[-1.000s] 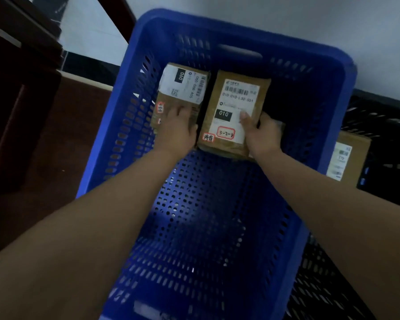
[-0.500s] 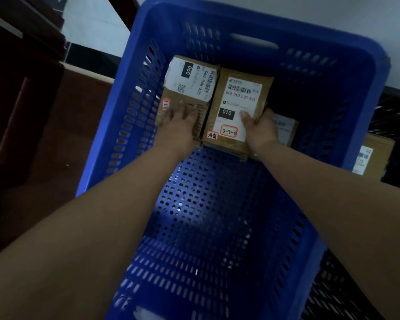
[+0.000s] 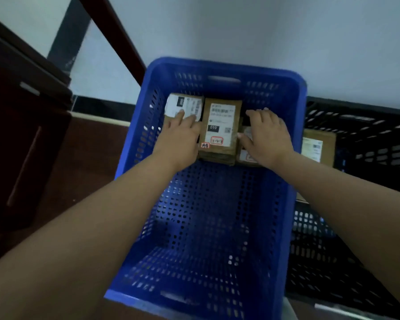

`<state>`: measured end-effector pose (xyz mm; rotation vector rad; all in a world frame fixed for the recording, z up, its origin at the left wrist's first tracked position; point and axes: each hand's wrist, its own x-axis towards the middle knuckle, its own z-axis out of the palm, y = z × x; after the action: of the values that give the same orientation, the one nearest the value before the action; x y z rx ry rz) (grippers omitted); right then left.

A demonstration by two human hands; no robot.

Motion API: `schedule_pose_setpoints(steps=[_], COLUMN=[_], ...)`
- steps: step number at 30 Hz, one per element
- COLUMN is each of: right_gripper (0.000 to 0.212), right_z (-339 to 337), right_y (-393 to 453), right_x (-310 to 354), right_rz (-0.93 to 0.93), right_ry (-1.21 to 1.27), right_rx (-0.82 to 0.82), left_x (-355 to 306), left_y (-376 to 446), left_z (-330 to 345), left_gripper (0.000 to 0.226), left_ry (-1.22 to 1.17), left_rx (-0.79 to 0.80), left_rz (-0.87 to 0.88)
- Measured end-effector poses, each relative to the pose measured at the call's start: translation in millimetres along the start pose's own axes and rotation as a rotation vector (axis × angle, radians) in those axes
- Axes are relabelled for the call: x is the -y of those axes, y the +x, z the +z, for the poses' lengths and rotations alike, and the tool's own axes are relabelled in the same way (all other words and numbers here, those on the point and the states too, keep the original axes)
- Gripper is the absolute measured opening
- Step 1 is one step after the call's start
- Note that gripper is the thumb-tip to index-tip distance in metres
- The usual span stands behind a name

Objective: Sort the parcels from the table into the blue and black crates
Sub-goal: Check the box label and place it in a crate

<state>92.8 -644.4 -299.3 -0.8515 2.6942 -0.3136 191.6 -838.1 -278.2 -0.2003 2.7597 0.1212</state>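
Blue crate (image 3: 286,204) taken as landmark; perforated floor, slotted walls, near half of floor bare

Both forearms reach in over the crate's near rim toward its far end

Left hand (image 3: 179,137): palm down, fingers straight and slightly spread, flat on the left parcel (image 3: 183,106), which lies in the crate's far-left corner, white label up. Fingertips sit on the label's near edge

Middle parcel (image 3: 219,132): brown, label reading "010", red-outlined sticker near its near edge. It lies at the crate's far end, touching the left parcel's right side. Neither hand grips it; the left hand's edge lies against its left side

Right hand (image 3: 267,135): palm down, fingers extended and spread, resting on the right parcel (image 3: 245,155), mostly hidden under the hand, just right of the middle parcel. Thumb points toward the middle parcel; contact with it cannot be told

Black crate (image 3: 367,139) stands touching the blue crate's right wall; one brown labelled parcel (image 3: 319,146) inside, near the shared wall

Pale wall (image 3: 286,31) beyond the blue crate; dark wooden furniture (image 3: 21,135) to its left
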Motion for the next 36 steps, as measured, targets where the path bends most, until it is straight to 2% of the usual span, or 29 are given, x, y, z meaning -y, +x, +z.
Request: schedule_pose_setpoints(steps=[6, 10, 15, 20, 29, 36], right_gripper=[0.061, 0.058, 0.054, 0.053, 0.049, 0.040], right_z=[-83.1, -154.8, -249.3, -316.1, -383.6, -405.8], right_y=[-83.4, -132.8, -194.9, -265.3, -417.0, -576.2], right_x=[16.2, 17.8, 21.1, 3.9, -81.0, -185.9], right_rz=[0.044, 0.034, 0.042, 0.107, 0.268, 0.441], right_ry=[-0.049, -0.142, -0.175, -0.219, -0.328, -0.439], right_rx=[-0.130, -0.260, -0.455, -0.613, -0.794, -0.846], left_x=[-33.5, -67.1, -128.0, -204.9, -359.5, -535.9], left_y=[-55.1, -90.8, -134.4, -171.6, -232.9, -283.8], left_z=[-90.2, -162.8, -257.1, -317.7, -363.8, -343.8], left_gripper=[0.060, 0.060, 0.058, 0.056, 0.049, 0.050], left_ry=[0.104, 0.253, 0.434, 0.475, 0.461, 0.439], left_rx=[-0.116, -0.220, -0.442, -0.551, -0.739, -0.787], left_rz=[0.144, 0.322, 0.494, 0.616, 0.784, 0.924])
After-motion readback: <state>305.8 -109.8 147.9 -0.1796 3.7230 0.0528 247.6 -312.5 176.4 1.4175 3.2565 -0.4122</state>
